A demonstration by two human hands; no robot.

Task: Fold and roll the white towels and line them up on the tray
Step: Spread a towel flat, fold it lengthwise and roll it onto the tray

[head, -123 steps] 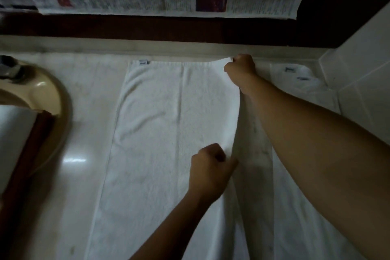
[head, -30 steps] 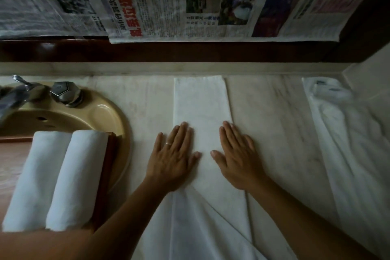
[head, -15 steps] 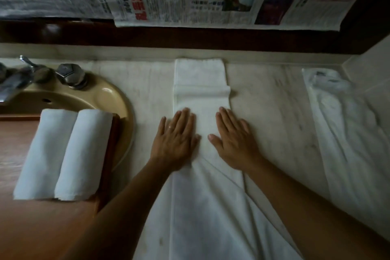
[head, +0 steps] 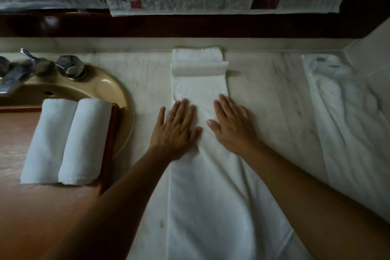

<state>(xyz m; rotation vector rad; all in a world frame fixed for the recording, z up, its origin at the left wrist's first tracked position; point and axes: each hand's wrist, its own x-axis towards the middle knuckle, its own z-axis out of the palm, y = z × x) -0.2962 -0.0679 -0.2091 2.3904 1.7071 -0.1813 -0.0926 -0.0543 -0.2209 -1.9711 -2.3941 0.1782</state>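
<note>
Views: only one, from the head.
Looks: forward and down at the counter (head: 263,91), toward the back wall.
Near: close, with both arms reaching in from the bottom edge.
Lens: wide, so edges bend.
Shared part: none; no second view.

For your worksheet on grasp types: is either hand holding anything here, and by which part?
Nothing is held. The left hand and right hand lie flat, fingers straight, pressing the middle of the folded towel on the counter; no grip.
</note>
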